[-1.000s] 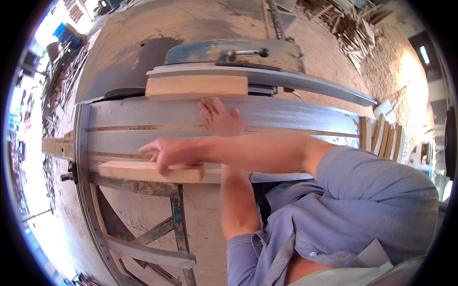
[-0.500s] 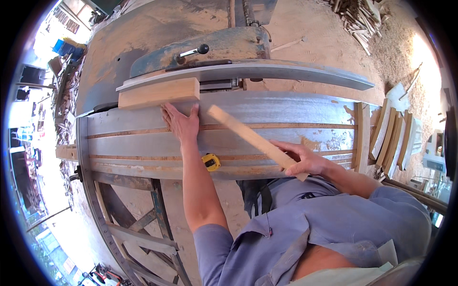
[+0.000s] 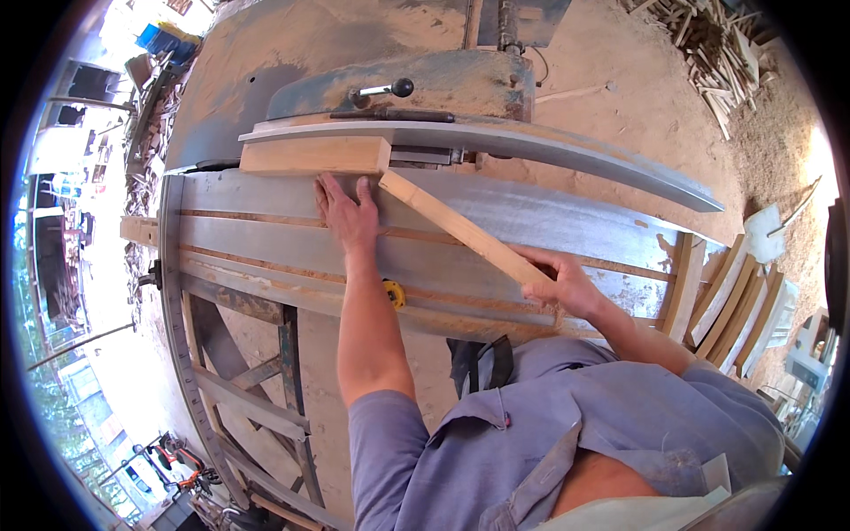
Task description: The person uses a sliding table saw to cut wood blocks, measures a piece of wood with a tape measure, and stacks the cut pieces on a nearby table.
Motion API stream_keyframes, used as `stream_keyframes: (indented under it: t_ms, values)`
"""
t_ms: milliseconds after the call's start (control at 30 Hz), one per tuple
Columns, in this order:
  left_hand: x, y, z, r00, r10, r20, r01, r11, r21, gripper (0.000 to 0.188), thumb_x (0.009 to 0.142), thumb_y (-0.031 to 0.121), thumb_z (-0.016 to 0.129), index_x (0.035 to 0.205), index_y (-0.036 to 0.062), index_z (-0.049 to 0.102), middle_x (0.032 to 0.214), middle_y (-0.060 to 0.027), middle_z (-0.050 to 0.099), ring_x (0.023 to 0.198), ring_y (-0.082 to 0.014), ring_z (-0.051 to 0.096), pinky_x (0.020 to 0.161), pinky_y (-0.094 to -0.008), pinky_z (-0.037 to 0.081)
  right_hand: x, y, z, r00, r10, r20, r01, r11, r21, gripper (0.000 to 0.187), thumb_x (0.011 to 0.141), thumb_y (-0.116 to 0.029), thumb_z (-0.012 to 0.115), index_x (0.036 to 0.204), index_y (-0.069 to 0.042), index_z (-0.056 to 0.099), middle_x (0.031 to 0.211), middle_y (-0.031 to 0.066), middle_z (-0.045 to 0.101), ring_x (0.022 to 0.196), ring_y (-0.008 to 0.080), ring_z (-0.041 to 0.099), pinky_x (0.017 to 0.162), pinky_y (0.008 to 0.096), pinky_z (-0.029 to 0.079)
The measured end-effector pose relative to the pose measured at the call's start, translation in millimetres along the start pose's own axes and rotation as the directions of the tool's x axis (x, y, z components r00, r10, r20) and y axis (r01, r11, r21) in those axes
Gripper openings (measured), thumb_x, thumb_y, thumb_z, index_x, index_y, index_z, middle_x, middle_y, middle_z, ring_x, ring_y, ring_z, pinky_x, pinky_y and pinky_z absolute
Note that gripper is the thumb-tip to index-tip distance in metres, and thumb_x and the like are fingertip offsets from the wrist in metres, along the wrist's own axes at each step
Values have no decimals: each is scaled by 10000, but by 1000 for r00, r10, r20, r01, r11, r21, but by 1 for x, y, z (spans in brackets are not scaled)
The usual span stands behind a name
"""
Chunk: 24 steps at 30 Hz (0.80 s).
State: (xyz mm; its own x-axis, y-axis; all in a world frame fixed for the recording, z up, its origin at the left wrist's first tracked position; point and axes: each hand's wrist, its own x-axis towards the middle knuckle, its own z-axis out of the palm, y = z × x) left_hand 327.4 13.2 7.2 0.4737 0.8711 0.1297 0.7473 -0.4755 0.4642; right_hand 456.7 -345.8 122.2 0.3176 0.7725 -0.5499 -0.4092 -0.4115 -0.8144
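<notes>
A pale wooden block [image 3: 314,156] lies against the long metal fence [image 3: 531,147] of a machine table [image 3: 443,205]. My left hand [image 3: 350,214] rests palm down just on its near side, thumb and fingers apart, fingertips at the block's lower edge. In my right hand [image 3: 562,283] is a narrow wooden stick [image 3: 460,228], gripped by its near end and slanting away to the left. Its far tip is at the block's right end and seems to touch it. A yellow tape measure [image 3: 395,293] sits by my left forearm, partly hidden by it.
Behind the fence is a lever with a black knob [image 3: 402,88]. Several curved wooden pieces [image 3: 730,296] stand at the table's right end. Scrap wood [image 3: 722,66] is heaped at the far right. A metal frame [image 3: 252,398] stands below the table at the left.
The stick has come forward and left, and its tip is now at the block's right end. My left hand stays beside the block. The whole view has shifted slightly.
</notes>
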Motion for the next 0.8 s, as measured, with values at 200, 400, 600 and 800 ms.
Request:
stream_keyframes:
  t_ms: [200, 400, 600, 800]
  values:
    - [0, -4, 0, 1000, -15, -14, 15, 999, -42, 821, 1022, 465, 616, 1599, -39, 318, 1630, -270, 386, 1559, -397, 281, 1284, -476, 227, 13, -26, 5, 996, 74, -46, -75, 997, -24, 680, 829, -70, 751, 1487, -21, 590, 1019, 31, 711, 774, 83, 602, 655, 254, 509]
    - [3, 2, -9, 999, -18, -42, 17, 1000, -22, 870, 989, 476, 654, 1591, -57, 323, 1617, -264, 411, 1558, -375, 299, 1293, -465, 219, 15, -13, 13, 989, -68, -133, 70, 997, 16, 678, 778, -10, 759, 1437, 41, 612, 1177, 107, 744, 826, 106, 650, 681, 267, 534]
    - [2, -1, -12, 998, -24, -58, 21, 999, -40, 887, 973, 496, 667, 1585, -58, 342, 1618, -251, 422, 1570, -359, 286, 1305, -459, 195, 15, -31, 16, 986, -76, -151, 72, 997, -36, 665, 760, 18, 764, 1412, 45, 635, 1131, 128, 760, 821, 116, 659, 715, 269, 528]
    - [4, -3, -13, 997, -15, -78, 11, 999, -52, 919, 956, 492, 698, 1593, -58, 330, 1610, -279, 417, 1556, -386, 300, 1286, -481, 217, 17, -40, 16, 987, -71, -147, 63, 996, -62, 668, 754, 21, 764, 1411, 39, 640, 1045, 102, 757, 819, 114, 653, 732, 274, 528]
